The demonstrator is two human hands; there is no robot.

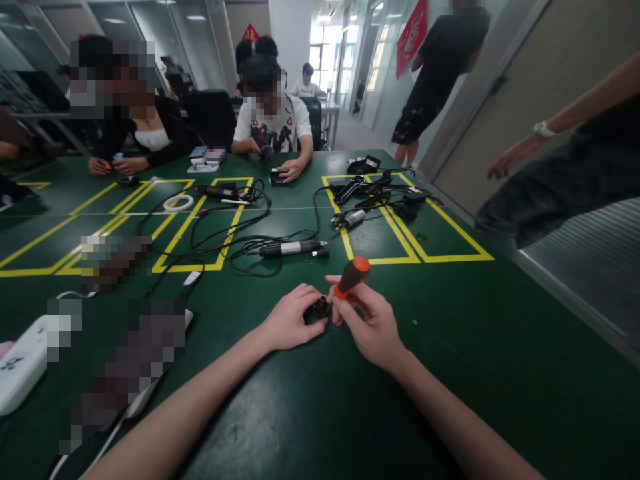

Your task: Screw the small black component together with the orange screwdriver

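Note:
My left hand (293, 319) is closed around a small black part (320, 309) and steadies it on the green table (450, 347). My right hand (370, 320) grips a screwdriver with an orange and black handle (353, 275). The tool is tilted, its tip pointing down into the black part. Both hands meet near the table's middle, close to me.
A black and silver tool (293, 249) with tangled black cables lies just beyond my hands. More tools and cables (375, 193) sit in a yellow-taped square at right. A white device (23, 363) lies at left. Two people sit across the table; others stand at right.

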